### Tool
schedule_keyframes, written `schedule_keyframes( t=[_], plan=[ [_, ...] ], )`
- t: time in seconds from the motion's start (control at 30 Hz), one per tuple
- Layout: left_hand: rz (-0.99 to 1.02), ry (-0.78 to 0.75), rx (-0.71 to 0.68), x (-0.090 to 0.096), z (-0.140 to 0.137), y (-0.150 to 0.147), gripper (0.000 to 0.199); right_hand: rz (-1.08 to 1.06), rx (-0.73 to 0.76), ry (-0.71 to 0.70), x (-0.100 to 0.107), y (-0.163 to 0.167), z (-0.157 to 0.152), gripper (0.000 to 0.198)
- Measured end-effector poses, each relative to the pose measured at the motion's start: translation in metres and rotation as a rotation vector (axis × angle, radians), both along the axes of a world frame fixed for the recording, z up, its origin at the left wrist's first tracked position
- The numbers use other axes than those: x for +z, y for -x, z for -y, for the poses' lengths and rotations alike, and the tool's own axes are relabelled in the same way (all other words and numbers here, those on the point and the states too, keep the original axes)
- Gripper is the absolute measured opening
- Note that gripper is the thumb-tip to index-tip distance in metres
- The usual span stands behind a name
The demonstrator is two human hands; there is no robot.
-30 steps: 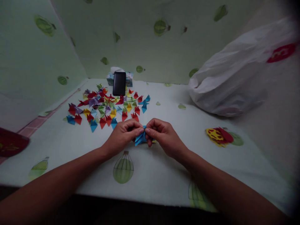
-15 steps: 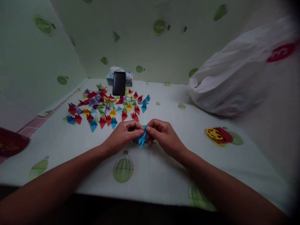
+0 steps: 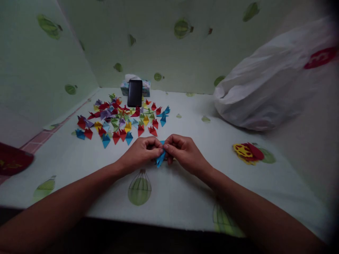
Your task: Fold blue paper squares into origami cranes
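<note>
Between my two hands is a small folded piece of blue origami paper, its pointed end hanging toward me. My left hand pinches it from the left with thumb and forefinger. From the right, my right hand grips its upper part, the thumb laid across the fold. The fingertips of both hands nearly meet and hide much of the paper. Beyond my left hand lies a spread of small folded paper birds in red, blue, yellow, green and purple.
A black phone leans on a tissue box at the back. On the right are a white plastic bag and red and yellow cutouts. A dark red object sits at the left edge of the patterned tablecloth.
My right thumb has shifted slightly up and left on the blue paper. The lower points of the paper look closer together. The view has tilted very slightly.
</note>
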State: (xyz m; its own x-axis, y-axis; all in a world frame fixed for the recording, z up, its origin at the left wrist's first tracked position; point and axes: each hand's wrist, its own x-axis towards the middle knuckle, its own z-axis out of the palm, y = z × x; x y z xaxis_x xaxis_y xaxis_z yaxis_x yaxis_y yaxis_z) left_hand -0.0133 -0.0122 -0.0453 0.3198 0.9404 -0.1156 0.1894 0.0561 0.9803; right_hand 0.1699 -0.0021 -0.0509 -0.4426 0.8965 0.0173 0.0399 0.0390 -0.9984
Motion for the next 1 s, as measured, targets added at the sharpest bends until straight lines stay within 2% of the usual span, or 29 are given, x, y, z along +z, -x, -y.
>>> schedule_keyframes(
  t=[0.1, 0.47, 0.67, 1.0],
  plan=[
    [-0.015, 0.000, 0.001, 0.0004, -0.0002, 0.0006, 0.020, -0.006, 0.007, -0.009, 0.0006, -0.0004, -0.0004, 0.020],
    [0.055, 0.006, 0.039, 0.0001, 0.0000, -0.0005, 0.022, -0.067, 0.011, 0.067, -0.0030, -0.0006, -0.0012, 0.023],
    [0.078, -0.015, 0.016, 0.0000, -0.0008, 0.0015, 0.026, -0.045, 0.014, 0.034, -0.0009, 0.0005, -0.0005, 0.014],
    [0.022, -0.092, 0.019, -0.0022, 0.0002, 0.0007, 0.027, 0.049, -0.033, -0.043, -0.0011, 0.0032, 0.0031, 0.011]
  ],
)
